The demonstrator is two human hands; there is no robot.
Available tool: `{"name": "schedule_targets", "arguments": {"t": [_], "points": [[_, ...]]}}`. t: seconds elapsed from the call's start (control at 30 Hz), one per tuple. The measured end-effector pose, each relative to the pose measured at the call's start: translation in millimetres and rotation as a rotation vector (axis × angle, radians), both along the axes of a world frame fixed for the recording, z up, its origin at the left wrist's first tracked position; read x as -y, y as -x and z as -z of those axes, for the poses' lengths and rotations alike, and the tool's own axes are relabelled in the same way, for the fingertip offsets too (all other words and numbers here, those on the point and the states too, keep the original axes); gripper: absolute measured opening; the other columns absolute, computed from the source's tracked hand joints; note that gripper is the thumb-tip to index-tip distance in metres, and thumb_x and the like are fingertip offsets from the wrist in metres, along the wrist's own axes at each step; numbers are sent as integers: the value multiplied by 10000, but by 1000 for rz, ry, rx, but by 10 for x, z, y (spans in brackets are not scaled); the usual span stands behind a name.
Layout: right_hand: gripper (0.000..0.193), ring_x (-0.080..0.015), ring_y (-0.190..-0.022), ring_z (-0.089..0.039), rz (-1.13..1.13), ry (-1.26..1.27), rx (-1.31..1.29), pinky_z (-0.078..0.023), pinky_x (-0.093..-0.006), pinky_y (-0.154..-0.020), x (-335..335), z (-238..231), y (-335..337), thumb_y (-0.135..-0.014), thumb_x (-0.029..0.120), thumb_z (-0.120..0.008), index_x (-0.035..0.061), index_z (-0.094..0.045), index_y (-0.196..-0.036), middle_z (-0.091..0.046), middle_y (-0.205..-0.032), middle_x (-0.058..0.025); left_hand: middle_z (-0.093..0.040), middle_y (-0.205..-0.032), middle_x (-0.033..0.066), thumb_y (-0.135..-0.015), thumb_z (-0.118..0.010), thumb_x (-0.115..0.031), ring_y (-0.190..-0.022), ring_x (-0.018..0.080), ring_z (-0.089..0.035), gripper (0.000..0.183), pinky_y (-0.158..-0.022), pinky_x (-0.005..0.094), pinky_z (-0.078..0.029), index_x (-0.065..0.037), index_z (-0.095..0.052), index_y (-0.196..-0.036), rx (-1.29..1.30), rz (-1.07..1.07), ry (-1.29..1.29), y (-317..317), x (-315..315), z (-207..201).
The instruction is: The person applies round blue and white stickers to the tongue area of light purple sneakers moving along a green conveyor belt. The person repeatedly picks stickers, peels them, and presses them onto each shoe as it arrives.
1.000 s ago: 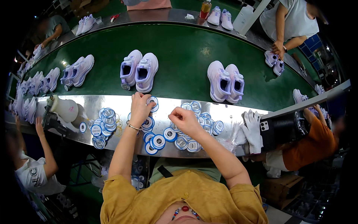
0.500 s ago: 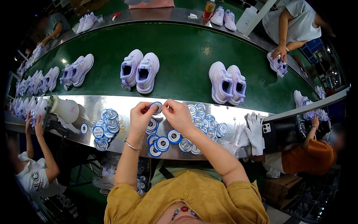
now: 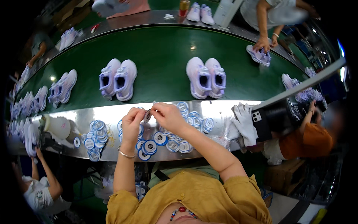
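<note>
Over the steel ledge, a round tag (image 3: 147,116) is tipped nearly edge-on between my two hands. My left hand (image 3: 132,121) pinches it from the left with bent fingers. At its upper right edge, the fingertips of my right hand (image 3: 167,116) are closed on it; whether they also grip a string is too small to see. Below my hands lie loose round blue-rimmed tags (image 3: 150,147). More tags (image 3: 194,122) are spread right of my right hand, and another heap (image 3: 97,133) sits left, beside thin yellow strings (image 3: 110,137).
On the green belt (image 3: 160,56) beyond the ledge stand pairs of pale lilac sneakers (image 3: 125,80), with another pair (image 3: 205,78) to the right. White gloves (image 3: 244,125) and a phone (image 3: 257,117) lie right; a white jug (image 3: 57,127) stands left. Co-workers' hands (image 3: 262,44) handle shoes around the belt.
The tag has turned from facing up to nearly edge-on, and my right fingers have closed in on it. The shoes and ledge appear shifted left in the view.
</note>
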State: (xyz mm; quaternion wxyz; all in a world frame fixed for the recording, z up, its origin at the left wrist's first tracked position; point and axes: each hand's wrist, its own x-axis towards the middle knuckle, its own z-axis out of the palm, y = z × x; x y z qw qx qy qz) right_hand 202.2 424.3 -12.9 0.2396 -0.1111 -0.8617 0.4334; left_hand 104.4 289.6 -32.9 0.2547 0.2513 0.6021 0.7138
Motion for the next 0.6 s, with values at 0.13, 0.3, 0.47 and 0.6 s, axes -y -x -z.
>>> {"name": "schedule_targets", "arguments": {"t": [0.13, 0.3, 0.47, 0.6], "points": [[100, -289, -637, -596, -9, -51, -70, -456, -353, -564, -145, 64, -200, -828, 126, -612, 26, -605, -839, -612, -728, -123, -600, -780, 7, -888, -579, -60, -698, 59, -522, 49, -640, 188, -414, -18, -604, -883, 193, 109, 6, -147, -230, -48], [155, -198, -542, -546, 41, 194, 163, -423, -316, -525, -392, -133, -514, -842, 147, -611, 48, -599, -961, -564, -612, -81, -610, -779, 4, -895, -592, -92, -706, 56, -546, 84, -617, 189, -426, -14, -598, -862, 116, 191, 99, -311, -581, -85], [90, -217, -619, -566, 92, 205, 56, -444, -306, -575, -807, 67, -870, -840, 88, -593, 2, -612, -860, -598, -743, -125, -602, -795, 0, -899, -590, -102, -718, 57, -540, 99, -645, 193, -435, -4, -597, -910, -26, 292, 131, -523, -1050, -70], [75, -334, -692, -612, 376, -231, -1, -484, -418, -587, -1105, 168, -1116, -827, 120, -588, 45, -586, -819, -595, -764, -139, -626, -901, 43, -907, -570, -102, -824, 85, -574, 131, -694, 208, -468, 0, -590, -988, 84, 264, 108, -663, -1511, 115]]}}
